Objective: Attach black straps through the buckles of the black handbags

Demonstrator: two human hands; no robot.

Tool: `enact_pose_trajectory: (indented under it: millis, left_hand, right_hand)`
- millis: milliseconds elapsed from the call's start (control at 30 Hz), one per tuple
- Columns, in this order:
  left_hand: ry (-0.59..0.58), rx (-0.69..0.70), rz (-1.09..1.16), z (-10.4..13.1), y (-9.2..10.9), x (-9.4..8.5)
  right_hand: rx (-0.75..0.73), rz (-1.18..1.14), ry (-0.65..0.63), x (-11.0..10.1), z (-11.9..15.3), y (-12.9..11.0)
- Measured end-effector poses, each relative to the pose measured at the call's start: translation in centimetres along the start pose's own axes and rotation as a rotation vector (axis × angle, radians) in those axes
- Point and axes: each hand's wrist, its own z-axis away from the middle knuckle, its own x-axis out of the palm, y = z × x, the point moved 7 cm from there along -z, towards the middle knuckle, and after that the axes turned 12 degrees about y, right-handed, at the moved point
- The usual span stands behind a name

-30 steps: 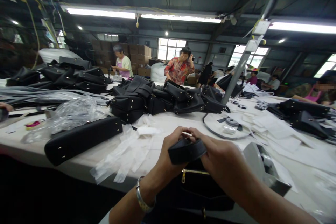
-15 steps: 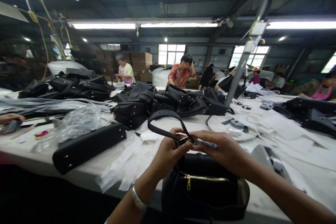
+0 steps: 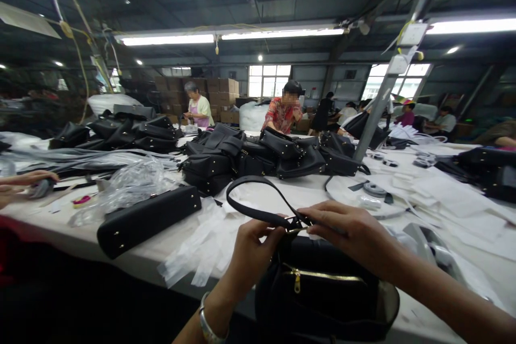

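Observation:
A black handbag (image 3: 318,309) stands at the table's front edge, its mouth open towards me, with a gold zip (image 3: 326,276) on the inside pocket. Above it a black strap (image 3: 246,181) curves up in a loop. Gold-coloured metal hardware (image 3: 297,229) shows where the strap ends come together. My left hand (image 3: 258,244), with a bangle on the wrist, pinches the strap by this hardware between thumb and fingers. From the other side, my right hand (image 3: 349,226) grips the strap end with its fingertips. The right thumb is mostly hidden.
Another black bag (image 3: 149,220) lies on its side at left, beside crumpled clear plastic (image 3: 121,191). White sheets (image 3: 201,242) lie near my left arm. Piled black bags (image 3: 258,153) and a slanted metal pole (image 3: 374,113) stand beyond. A co-worker's hands (image 3: 28,185) work at far left.
The metal hardware has turned and shows more plainly between my hands. A pale wrapped piece under my right fingers is out of sight. The view has shifted slightly left.

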Motion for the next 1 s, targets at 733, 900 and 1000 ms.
enact_pose_trajectory:
  millis: [733, 900, 1000]
  left_hand:
    - [-0.035, 0.060, 0.308, -0.7, 0.3, -0.1]
    - [-0.119, 0.199, 0.084, -2.7, 3.2, 0.6]
    - [-0.230, 0.239, -0.065, -4.1, 5.0, 2.0]
  right_hand:
    - [-0.058, 0.115, -0.020, 0.6, 1.1, 1.2]
    - [-0.055, 0.045, -0.017, 0.8, 0.9, 0.9]
    - [-0.034, -0.030, -0.009, 0.8, 0.8, 0.7]
